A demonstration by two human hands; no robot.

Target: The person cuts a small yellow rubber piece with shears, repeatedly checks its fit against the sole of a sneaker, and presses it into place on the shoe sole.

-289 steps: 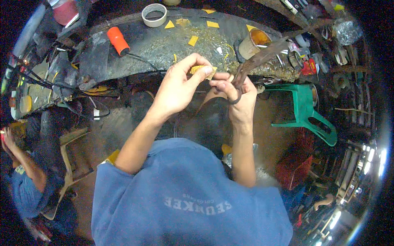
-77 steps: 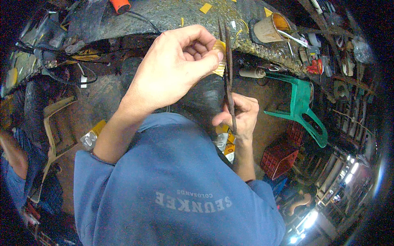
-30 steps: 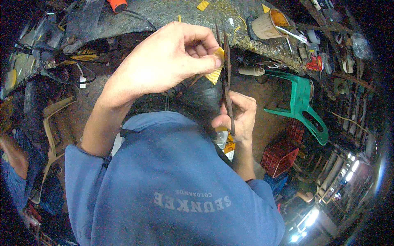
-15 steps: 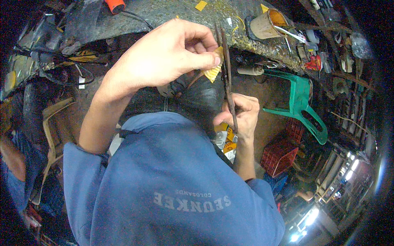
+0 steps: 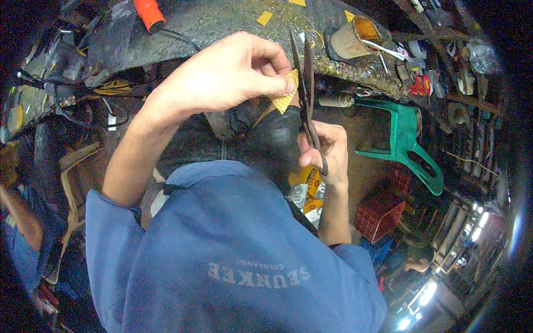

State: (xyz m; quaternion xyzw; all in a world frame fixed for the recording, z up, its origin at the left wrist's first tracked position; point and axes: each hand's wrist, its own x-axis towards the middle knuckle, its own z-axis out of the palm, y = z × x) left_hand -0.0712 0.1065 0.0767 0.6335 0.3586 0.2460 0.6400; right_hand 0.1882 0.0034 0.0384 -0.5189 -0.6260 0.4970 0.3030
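Note:
My left hand (image 5: 244, 75) pinches a small yellow ridged piece (image 5: 287, 94) between thumb and fingers; its material I cannot make out. Just to the right stands a pair of dark, worn scissors (image 5: 306, 83), blades pointing away from me and slightly parted. My right hand (image 5: 328, 150) is closed round their handles. The yellow piece is close beside the blades, and I cannot tell whether it touches them. Below the hands are my dark-covered lap and the front of my blue shirt.
On the stained worktop (image 5: 222, 28) ahead lie an orange-handled corded tool (image 5: 150, 15), yellow scraps (image 5: 265, 18) and a dirty cup (image 5: 351, 41). To the right are a green plastic chair (image 5: 402, 130) and a red crate (image 5: 380, 213). Another person's arm (image 5: 25, 216) shows at far left.
The scissor blades have spread a little further apart. My left hand with the yellow piece has shifted slightly left. The view has tilted, showing more of the worktop.

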